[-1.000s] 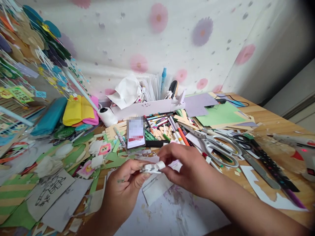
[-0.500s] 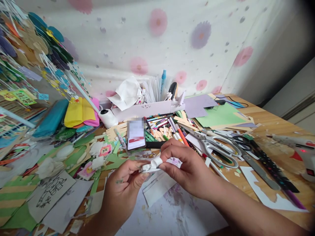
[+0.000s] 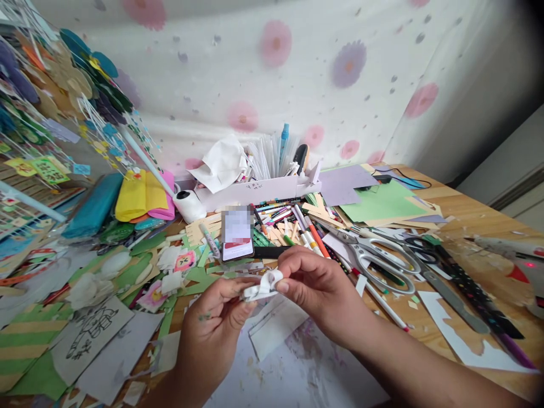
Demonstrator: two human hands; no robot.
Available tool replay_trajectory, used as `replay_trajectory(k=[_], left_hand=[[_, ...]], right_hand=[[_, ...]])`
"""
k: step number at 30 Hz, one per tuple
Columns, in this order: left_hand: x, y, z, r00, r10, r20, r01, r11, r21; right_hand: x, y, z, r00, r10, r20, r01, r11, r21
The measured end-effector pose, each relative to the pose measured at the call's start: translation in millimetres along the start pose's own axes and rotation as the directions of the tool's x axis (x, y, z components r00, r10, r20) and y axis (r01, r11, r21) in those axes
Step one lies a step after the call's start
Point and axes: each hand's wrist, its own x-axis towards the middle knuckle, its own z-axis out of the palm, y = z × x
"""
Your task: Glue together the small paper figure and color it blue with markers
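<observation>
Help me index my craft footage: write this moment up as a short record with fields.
Left hand: pinching the left end of a small white piece
Right hand: thumb and finger on its curled right end
Piece's material: cannot tell for sure
Below the hands: folded white paper on a stained pale sheet
Beyond the hands: smartphone, spool of white thread
Left side: line drawing among paper scraps
Right side: scissors, glue gun with a red light lit

The white paper (image 3: 262, 287) (curled on top) is held aloft.
</observation>
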Motion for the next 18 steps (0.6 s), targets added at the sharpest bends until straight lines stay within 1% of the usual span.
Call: replay_trajectory(k=[2,3,6,8,14,18], left_hand=[[0,1,-0.7,1.0,0.008,0.007,-0.008,1.0,-0.001],[0,2,-1.1,1.0,0.014,0.012,-0.014,1.0,0.001],[1,3,-2.6,0.999,0.031,0.018,-0.031,1.0,0.004],[2,2,-3.4,0.999,0.03,0.026,-0.03,1.0,-0.006],[2,-3,-5.8,0.995,-0.004,0.098,0.006,1.0,-0.024],[1,-5,-5.6,0.993,-0.006,0.118,0.01,0.999,-0.033]], right_hand=[[1,-3,-4,0.995,-0.09,0.041,0.094,0.989,-0.112],[2,-5,-7,0.99,-0.116,0.078,0.126,0.981,-0.145],[5,-12,-16,0.975,-0.118,0.186,0.149,0.976,-0.162],[6,-15,-20,0.968,-0.107,0.228,0.148,0.974,-0.17],[7,-17,-22,0.949,-0.129,0.288,0.205,0.945,-0.253],[5,-18,-21,0.933,-0.172,0.317,0.291,0.878,-0.38]])
